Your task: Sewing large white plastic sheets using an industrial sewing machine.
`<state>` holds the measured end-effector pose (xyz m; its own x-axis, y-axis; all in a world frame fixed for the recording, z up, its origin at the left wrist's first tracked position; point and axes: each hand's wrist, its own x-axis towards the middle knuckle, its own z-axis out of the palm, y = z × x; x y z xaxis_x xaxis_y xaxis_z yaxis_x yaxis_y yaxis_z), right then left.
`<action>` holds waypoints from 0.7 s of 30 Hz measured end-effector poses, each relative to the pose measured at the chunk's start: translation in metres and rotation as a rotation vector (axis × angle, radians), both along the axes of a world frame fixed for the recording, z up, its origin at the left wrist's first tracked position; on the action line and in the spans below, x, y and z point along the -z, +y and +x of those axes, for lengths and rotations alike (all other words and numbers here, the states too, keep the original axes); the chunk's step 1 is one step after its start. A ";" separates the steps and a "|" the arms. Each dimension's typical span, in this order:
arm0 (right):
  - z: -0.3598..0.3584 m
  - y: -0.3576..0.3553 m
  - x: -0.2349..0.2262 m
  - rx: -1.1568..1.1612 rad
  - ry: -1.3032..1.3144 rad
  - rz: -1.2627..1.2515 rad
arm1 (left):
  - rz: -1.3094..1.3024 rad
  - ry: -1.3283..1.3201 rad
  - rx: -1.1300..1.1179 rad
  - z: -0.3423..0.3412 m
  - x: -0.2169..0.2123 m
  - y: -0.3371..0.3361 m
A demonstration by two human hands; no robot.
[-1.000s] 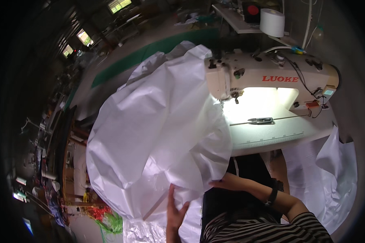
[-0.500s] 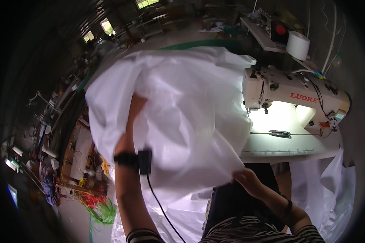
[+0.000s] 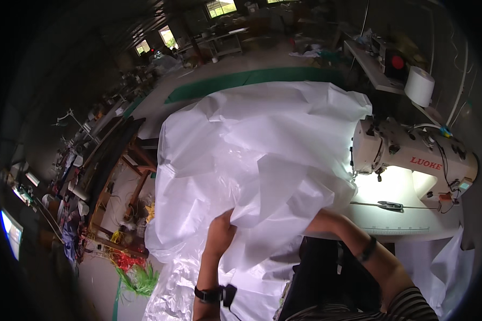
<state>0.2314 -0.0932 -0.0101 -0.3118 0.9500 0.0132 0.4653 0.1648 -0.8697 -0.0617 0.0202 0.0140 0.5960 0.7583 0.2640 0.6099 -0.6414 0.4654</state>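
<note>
A large, slightly glossy white sheet lies crumpled over the sewing table and hangs toward my lap. My left hand is closed at a fold in its near part; the fingertips are hidden by the material. On the right, my right hand reaches under the sheet's near edge, and its fingers are covered. Right of the sheet stands a white sewing machine with its lamp lit. The sheet touches the machine's needle end, where the needle itself is hard to make out.
Thread snips lie on the machine bed, above a printed ruler scale. A cone of white thread stands at the back right. Left are a wooden frame and red and green plastic strands. Green material lies behind.
My left hand has drawn back toward me from far over the sheet. My right hand has moved from the sheet's near corner to beneath its edge. The view has shifted.
</note>
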 end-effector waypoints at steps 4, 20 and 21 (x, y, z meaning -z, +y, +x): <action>-0.041 -0.071 0.000 -0.039 -0.030 0.378 | -0.629 -0.302 0.169 0.007 0.006 -0.020; 0.054 -0.259 -0.045 1.240 -0.501 0.259 | -0.551 -0.905 -0.198 -0.221 0.098 0.125; 0.042 -0.254 -0.055 1.248 -0.738 0.509 | -0.606 -0.955 -0.222 -0.211 0.111 0.081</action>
<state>0.2731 -0.3475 0.0453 0.5716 0.5459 0.6126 0.8171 -0.4467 -0.3644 -0.2726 0.1009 -0.0975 0.1871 0.9780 0.0922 -0.0861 -0.0772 0.9933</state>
